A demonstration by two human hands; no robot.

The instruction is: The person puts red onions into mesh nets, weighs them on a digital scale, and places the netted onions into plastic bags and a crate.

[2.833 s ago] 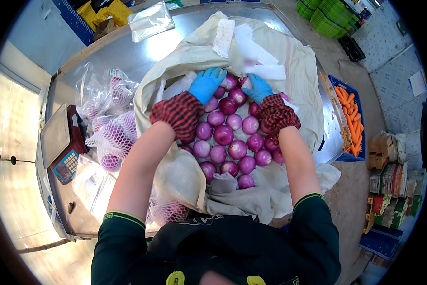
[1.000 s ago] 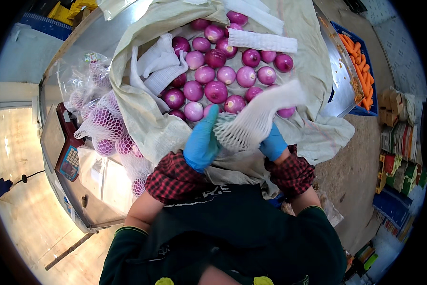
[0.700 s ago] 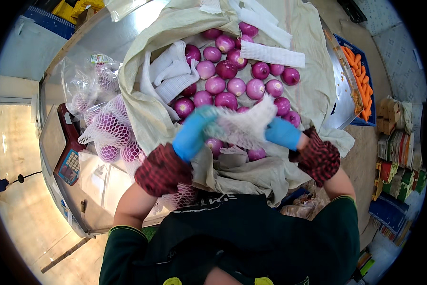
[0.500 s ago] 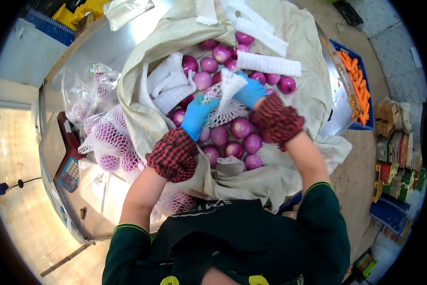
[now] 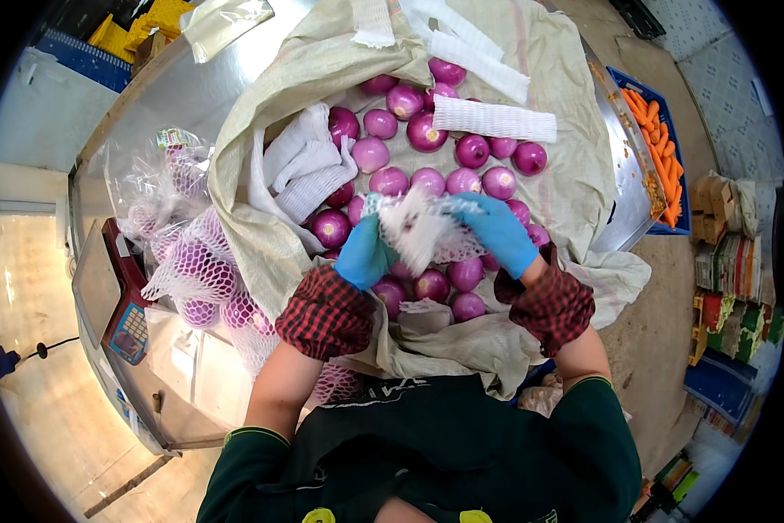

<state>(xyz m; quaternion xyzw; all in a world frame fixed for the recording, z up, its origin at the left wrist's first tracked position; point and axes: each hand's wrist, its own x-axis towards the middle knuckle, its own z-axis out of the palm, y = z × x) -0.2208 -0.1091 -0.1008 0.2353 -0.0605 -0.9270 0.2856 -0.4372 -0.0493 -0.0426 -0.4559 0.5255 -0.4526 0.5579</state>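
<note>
Both my hands wear blue gloves and red checked cuffs. My left hand [image 5: 364,253] and my right hand [image 5: 500,232] grip the two sides of a white net sleeve [image 5: 422,228], stretched between them just above a heap of red onions [image 5: 427,179]. The onions lie in an open beige sack [image 5: 322,70] spread on a steel table [image 5: 161,113]. Loose white net sleeves [image 5: 494,119] rest on the heap at the back, and a bundle of them [image 5: 300,167] lies at its left.
Filled net bags of onions [image 5: 196,270] and clear plastic bags [image 5: 161,179] lie left of the sack, next to a red scale [image 5: 126,301]. A blue crate of carrots [image 5: 658,152] stands at the right. Stacked goods [image 5: 728,288] sit on the floor beyond it.
My hands went from among the onions back to my body with a net sleeve, then forward again. They now hold the sleeve low over the heap.
</note>
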